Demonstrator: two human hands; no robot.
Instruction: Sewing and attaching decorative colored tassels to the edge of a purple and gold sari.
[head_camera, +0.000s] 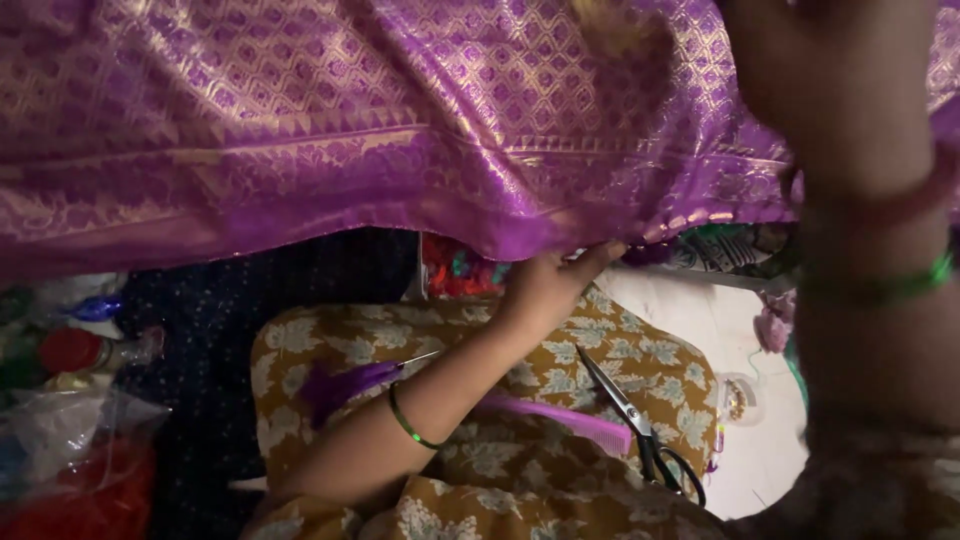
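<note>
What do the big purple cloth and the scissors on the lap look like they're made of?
The purple cloth looks like a silky woven fabric with gold-coloured thread patterns; it shines along its folds. The scissors seem to have bright metal blades that glint, with dark handles, probably plastic.

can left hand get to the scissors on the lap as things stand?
Probably yes. The left hand pinches the purple fabric's edge just above the lap; the scissors lie uncovered on the floral cloth beside the purple comb. Nothing blocks the way, but it must release the fabric first.
</note>
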